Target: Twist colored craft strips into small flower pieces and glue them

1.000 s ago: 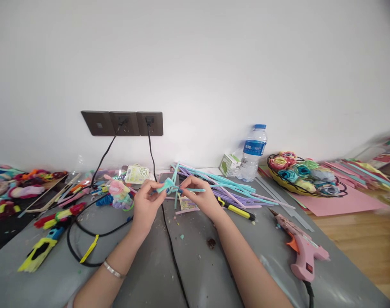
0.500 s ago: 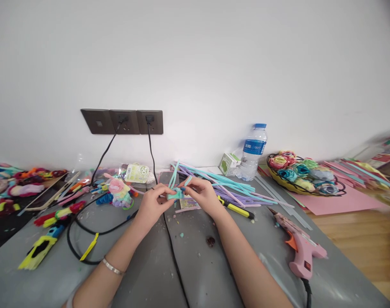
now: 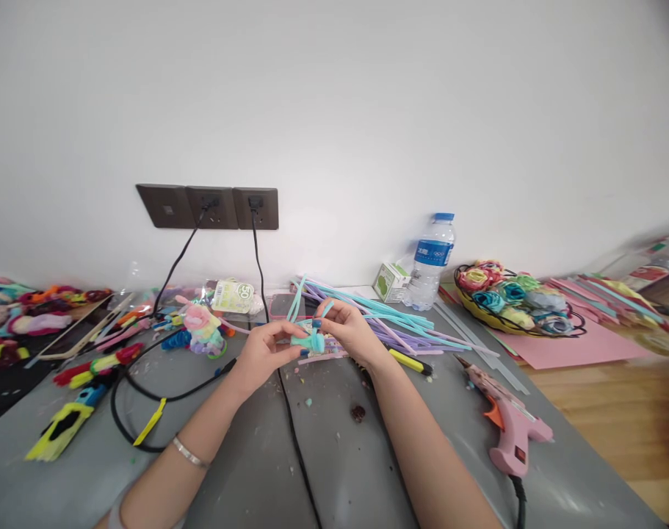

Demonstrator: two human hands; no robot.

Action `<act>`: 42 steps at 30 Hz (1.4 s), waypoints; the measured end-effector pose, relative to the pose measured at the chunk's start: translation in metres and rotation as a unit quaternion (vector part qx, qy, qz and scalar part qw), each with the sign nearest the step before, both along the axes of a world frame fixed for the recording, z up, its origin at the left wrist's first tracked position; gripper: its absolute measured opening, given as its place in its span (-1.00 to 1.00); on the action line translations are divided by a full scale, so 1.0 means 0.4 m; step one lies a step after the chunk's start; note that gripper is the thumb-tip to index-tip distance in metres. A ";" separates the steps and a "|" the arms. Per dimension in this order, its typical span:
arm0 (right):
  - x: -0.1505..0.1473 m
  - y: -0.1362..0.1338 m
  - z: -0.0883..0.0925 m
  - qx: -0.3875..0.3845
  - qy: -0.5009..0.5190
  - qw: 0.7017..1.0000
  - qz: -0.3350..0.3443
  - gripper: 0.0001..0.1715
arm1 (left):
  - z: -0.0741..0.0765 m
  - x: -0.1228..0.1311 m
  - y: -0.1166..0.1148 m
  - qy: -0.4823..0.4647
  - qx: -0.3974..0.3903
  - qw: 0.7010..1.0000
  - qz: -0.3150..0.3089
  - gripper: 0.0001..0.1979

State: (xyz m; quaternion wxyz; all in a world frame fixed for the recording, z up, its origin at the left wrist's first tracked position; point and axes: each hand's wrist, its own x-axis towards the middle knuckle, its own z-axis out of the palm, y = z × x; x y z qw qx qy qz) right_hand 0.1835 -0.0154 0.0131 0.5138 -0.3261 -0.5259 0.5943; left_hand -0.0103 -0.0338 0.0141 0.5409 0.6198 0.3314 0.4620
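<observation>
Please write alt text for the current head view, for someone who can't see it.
A left hand and right hand hold a small turquoise pipe-cleaner piece over a gray table. Loose turquoise and purple pipe cleaners lie behind them; a pink glue gun lies to the right, colorful pipe-cleaner crafts to the left.

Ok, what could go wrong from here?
The turquoise piece, pinched between the left hand and the right hand, could slip or spring loose. The black cord passing behind the left hand might snag. The pink glue gun, lying to the right, might get knocked; whether it's hot doesn't show.
</observation>
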 end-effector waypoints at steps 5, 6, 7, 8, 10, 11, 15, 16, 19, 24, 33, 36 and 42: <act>0.000 0.005 -0.008 -0.023 -0.001 1.000 -0.002 -0.64 | -0.007 0.001 0.008 -0.048 -0.001 0.996 0.069 -0.84; -0.002 0.005 -0.008 -0.024 -0.004 1.000 0.003 -0.64 | -0.009 0.001 0.009 -0.052 -0.005 0.995 0.081 -0.83; -0.003 0.003 -0.007 -0.023 -0.008 1.000 0.008 -0.63 | -0.011 0.001 0.009 -0.056 -0.011 0.994 0.093 -0.81; -0.006 0.001 -0.005 -0.019 -0.012 1.000 0.013 -0.63 | -0.013 0.001 0.009 -0.060 -0.018 0.992 0.105 -0.80; -0.012 -0.005 0.000 -0.006 -0.019 1.000 0.022 -0.62 | -0.017 0.002 0.011 -0.065 -0.029 0.989 0.130 -0.76; -0.015 -0.007 0.003 0.002 -0.021 0.999 0.025 -0.63 | -0.018 0.002 0.013 -0.069 -0.031 0.987 0.145 -0.75; -0.027 -0.014 0.007 0.049 -0.047 0.997 0.029 -0.60 | -0.018 0.000 0.023 -0.079 -0.026 0.976 0.203 -0.70; -0.028 -0.015 0.007 0.060 -0.053 0.996 0.030 -0.61 | -0.017 -0.001 0.025 -0.077 -0.026 0.974 0.209 -0.70; -0.028 -0.015 0.005 0.076 -0.057 0.995 0.020 -0.61 | -0.012 -0.003 0.028 -0.074 -0.036 0.974 0.211 -0.67; -0.025 -0.010 -0.003 0.065 -0.066 0.995 -0.029 -0.61 | -0.003 0.001 0.022 -0.090 -0.063 0.973 0.203 -0.63; -0.026 -0.013 -0.002 0.128 -0.190 0.972 -0.047 -0.73 | -0.017 -0.004 0.027 -0.062 -0.024 0.972 0.226 -0.69; -0.024 -0.020 0.006 0.183 -0.254 0.948 -0.056 -0.84 | -0.022 -0.006 0.025 0.020 0.044 0.970 0.237 -0.80; -0.024 -0.020 0.008 0.228 -0.260 0.936 -0.066 -0.80 | -0.016 -0.009 0.019 0.135 0.126 0.969 0.166 -0.95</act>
